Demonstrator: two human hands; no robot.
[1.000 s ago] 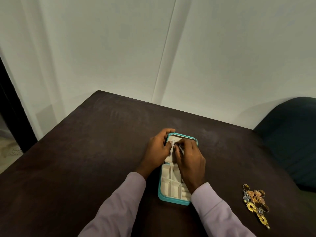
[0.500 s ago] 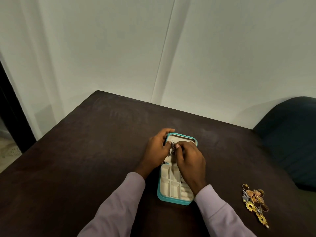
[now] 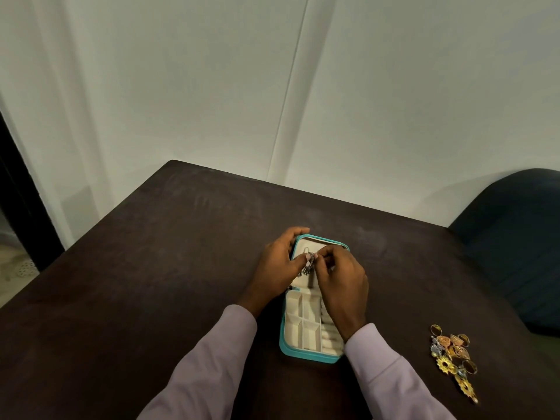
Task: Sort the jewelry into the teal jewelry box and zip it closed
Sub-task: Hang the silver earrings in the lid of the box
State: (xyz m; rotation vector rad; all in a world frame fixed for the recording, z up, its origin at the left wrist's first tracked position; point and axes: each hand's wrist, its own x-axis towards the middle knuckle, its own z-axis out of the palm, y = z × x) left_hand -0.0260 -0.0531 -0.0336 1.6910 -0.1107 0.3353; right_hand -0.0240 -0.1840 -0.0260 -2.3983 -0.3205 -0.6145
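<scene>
The teal jewelry box [image 3: 303, 354] lies open in the middle of the table, its cream lid half at the far end and its divided tray near me. Over the lid half, my left hand [image 3: 280, 265] and my right hand [image 3: 341, 283] both pinch a small silver dangling earring [image 3: 308, 266]. My left fingers also curl round the box's far left edge. A pile of gold, copper and silver jewelry [image 3: 453, 356] lies on the table to the right. The tray's compartments look bare where they show.
The dark brown table [image 3: 151, 283] ends at a white wall behind. A dark blue chair [image 3: 515, 237] stands past the table's right edge. A dark doorway lies at the far left.
My right hand has lifted slightly and its fingertips shifted on the earring, which now hangs lower between both hands. The box and the pile have not moved.
</scene>
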